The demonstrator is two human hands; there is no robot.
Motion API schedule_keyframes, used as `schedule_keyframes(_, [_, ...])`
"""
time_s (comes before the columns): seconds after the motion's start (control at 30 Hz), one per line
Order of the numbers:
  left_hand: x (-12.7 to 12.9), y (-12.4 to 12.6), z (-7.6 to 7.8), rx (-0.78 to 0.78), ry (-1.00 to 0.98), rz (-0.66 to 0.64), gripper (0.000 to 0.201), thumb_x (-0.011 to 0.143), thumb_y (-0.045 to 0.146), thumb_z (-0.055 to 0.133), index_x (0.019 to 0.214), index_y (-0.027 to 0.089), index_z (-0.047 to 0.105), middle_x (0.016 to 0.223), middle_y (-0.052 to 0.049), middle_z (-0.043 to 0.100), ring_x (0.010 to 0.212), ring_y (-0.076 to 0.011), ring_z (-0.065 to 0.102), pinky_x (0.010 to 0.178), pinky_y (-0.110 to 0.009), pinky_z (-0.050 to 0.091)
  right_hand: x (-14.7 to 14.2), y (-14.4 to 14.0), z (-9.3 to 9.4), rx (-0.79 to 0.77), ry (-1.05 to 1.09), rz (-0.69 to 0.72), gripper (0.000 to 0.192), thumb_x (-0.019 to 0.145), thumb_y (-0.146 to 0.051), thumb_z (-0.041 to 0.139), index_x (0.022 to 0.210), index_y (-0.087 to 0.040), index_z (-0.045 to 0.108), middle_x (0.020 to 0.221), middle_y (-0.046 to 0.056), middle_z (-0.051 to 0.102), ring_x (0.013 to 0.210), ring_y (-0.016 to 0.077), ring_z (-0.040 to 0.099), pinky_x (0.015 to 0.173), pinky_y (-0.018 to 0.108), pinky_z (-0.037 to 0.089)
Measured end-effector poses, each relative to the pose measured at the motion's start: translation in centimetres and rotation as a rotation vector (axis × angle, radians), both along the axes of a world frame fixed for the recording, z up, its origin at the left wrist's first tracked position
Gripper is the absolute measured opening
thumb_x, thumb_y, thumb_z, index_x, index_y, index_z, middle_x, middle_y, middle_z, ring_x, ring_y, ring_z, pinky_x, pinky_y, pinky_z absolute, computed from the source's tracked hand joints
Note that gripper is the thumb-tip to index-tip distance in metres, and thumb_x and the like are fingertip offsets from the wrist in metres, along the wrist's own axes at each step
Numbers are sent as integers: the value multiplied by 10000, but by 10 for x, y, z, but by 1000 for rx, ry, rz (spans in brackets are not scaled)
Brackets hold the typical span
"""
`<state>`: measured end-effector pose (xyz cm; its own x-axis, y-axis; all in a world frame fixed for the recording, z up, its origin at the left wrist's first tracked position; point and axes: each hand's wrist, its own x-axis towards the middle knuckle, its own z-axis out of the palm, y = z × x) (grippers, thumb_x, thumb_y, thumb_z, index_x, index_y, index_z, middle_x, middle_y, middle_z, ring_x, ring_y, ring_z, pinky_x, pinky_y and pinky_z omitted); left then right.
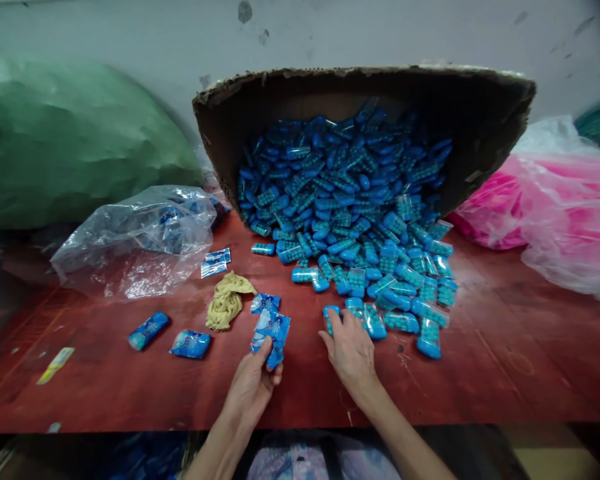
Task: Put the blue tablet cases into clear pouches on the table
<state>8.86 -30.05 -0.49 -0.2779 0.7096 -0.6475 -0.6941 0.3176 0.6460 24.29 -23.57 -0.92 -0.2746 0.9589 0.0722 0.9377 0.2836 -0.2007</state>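
My left hand [255, 383] is closed on a small stack of blue printed packets [271, 328], pinched between thumb and fingers above the table's front part. My right hand [351, 350] lies low over the table, its thumb spread away from its fingers. Its fingertips touch a small clear bottle with a blue end and teal balls inside [331, 320]. Just past those fingers are more such bottles [375, 321], lying on their sides. Left of my left hand, two filled blue packets [190, 345] [149, 331] rest apart on the table.
A large tipped cardboard box [500, 127] spills a heap of bottles [330, 193] onto the red table [480, 373]. Crumpled yellow cloth [226, 303], flat packets [215, 263] and a clear plastic bag [130, 240] lie left. A green sack [70, 147] and pink bags [555, 193] flank the box.
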Motion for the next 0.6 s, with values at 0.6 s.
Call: schedule_keyframes(0.6, [14,4,-6,-61,53,5,267,625,351,674,657,164,486,448,56,498,312,-62,411,295,-173,248,-18,-8,27,-254,623,182,419,804,-322,505,1205,-223,432,997,68,571,916,220,520,797,344,398])
